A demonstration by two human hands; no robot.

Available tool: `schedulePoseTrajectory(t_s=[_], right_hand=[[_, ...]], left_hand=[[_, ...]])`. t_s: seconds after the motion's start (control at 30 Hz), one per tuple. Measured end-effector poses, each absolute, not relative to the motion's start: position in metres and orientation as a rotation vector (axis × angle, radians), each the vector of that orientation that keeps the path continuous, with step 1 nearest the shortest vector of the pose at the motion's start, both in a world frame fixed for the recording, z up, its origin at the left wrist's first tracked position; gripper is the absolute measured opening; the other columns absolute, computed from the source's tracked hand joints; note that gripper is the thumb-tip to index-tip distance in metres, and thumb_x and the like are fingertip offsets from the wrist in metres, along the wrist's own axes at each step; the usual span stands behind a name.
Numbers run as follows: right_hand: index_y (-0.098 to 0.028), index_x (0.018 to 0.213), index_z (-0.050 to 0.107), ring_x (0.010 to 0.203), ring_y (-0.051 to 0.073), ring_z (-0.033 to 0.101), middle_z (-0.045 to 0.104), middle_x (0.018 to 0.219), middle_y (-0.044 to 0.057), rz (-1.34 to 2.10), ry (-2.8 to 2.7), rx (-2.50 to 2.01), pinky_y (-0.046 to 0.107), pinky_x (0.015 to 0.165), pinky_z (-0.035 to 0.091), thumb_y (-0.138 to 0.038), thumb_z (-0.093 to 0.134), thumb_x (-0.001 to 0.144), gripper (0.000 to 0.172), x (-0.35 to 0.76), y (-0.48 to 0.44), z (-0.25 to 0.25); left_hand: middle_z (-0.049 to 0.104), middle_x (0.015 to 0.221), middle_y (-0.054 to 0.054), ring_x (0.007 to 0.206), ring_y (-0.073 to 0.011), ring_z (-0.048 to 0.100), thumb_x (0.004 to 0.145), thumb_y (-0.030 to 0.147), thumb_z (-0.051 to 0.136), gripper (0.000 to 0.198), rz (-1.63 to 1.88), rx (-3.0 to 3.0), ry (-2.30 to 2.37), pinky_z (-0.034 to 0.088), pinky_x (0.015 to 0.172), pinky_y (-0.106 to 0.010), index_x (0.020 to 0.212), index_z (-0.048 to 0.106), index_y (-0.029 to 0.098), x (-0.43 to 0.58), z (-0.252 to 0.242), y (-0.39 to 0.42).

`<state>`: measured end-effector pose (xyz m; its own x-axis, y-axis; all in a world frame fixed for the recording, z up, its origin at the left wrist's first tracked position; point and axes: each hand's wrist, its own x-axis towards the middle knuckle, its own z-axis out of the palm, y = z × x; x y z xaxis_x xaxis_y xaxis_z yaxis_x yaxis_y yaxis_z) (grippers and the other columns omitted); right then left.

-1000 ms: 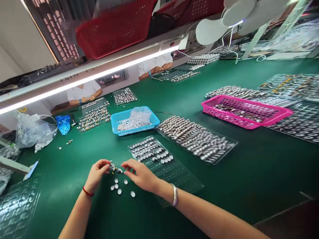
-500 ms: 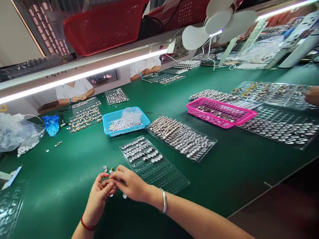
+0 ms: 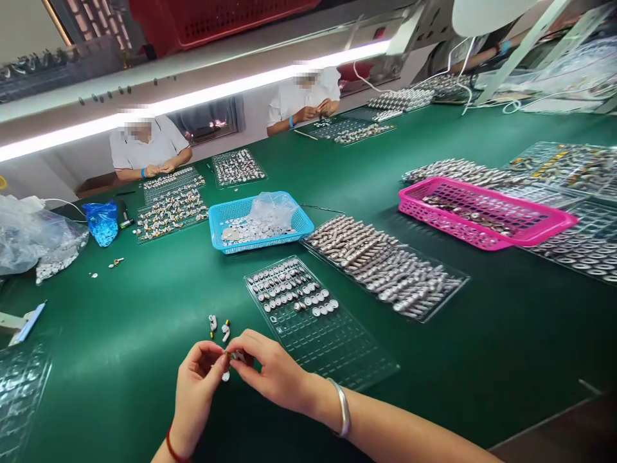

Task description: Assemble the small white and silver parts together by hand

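My left hand (image 3: 195, 386) and my right hand (image 3: 270, 370) meet fingertip to fingertip just above the green table (image 3: 144, 308), both pinched on a small metal part (image 3: 227, 355) held between them. A small silver cap (image 3: 225, 376) shows below the fingers. Two or three small white parts (image 3: 218, 326) lie on the table just beyond my hands. A clear plastic tray (image 3: 318, 321), its far rows filled with silver caps, sits right of my hands.
A blue basket (image 3: 260, 222) of caps and a bag stands behind the tray. A tray of metal cylinders (image 3: 385, 263) and a pink basket (image 3: 482, 212) lie to the right. Two people in white shirts (image 3: 149, 151) sit across the table. Plastic bags (image 3: 38, 241) lie far left.
My hands left the loose caps on the table and came together, pinching a small part between them. The camera view shifted right and back again.
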<state>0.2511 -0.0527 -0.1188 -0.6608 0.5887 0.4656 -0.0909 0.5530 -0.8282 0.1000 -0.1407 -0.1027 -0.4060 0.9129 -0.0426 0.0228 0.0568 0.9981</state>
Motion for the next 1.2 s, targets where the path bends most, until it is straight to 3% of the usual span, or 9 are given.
schedulePoseTrajectory(t_s=[0.3,0.43,0.53,0.93,1.2], right_hand=[[-0.017,0.088,0.052,0.066,0.011,0.049,0.053,0.077,0.0,1.313,-1.917,-0.493,0.024,0.062,0.042,-0.015,0.047,0.085,0.006,0.246,-0.059,-0.117],[-0.017,0.085,0.051,0.059,0.01,0.045,0.051,0.07,-0.002,1.428,-1.848,-0.528,0.023,0.058,0.039,-0.017,0.047,0.084,0.004,0.245,-0.06,-0.111],[-0.017,0.087,0.053,0.062,0.011,0.049,0.054,0.072,-0.001,1.493,-1.81,-0.523,0.023,0.059,0.041,-0.019,0.05,0.084,0.005,0.245,-0.06,-0.108],[-0.017,0.081,0.052,0.06,0.01,0.045,0.049,0.07,-0.002,1.159,-1.952,-0.554,0.023,0.058,0.036,-0.02,0.048,0.087,0.007,0.249,-0.057,-0.115],[-0.017,0.081,0.053,0.06,0.01,0.044,0.049,0.07,-0.002,1.121,-1.986,-0.552,0.023,0.058,0.035,-0.019,0.049,0.087,0.007,0.249,-0.058,-0.115]], left_hand=[[0.069,0.081,0.0,0.072,-0.0135,0.069,0.079,0.023,0.072,0.014,1.596,1.371,1.799,0.059,0.07,-0.022,0.09,0.063,0.02,0.112,-0.107,-0.148],[0.07,0.082,0.002,0.071,-0.0119,0.069,0.08,0.018,0.07,0.015,1.632,1.571,1.869,0.058,0.07,-0.02,0.093,0.063,0.022,0.113,-0.111,-0.15],[0.071,0.082,0.002,0.071,-0.0115,0.07,0.08,0.015,0.07,0.018,1.639,1.694,1.918,0.058,0.071,-0.019,0.095,0.063,0.022,0.111,-0.112,-0.151],[0.071,0.089,0.0,0.076,-0.0122,0.072,0.087,0.016,0.064,0.02,1.573,1.808,1.916,0.061,0.073,-0.021,0.104,0.057,0.022,0.114,-0.105,-0.149],[0.07,0.087,0.0,0.074,-0.0125,0.072,0.086,0.017,0.065,0.021,1.546,1.816,1.955,0.061,0.072,-0.022,0.104,0.055,0.02,0.115,-0.106,-0.15]])
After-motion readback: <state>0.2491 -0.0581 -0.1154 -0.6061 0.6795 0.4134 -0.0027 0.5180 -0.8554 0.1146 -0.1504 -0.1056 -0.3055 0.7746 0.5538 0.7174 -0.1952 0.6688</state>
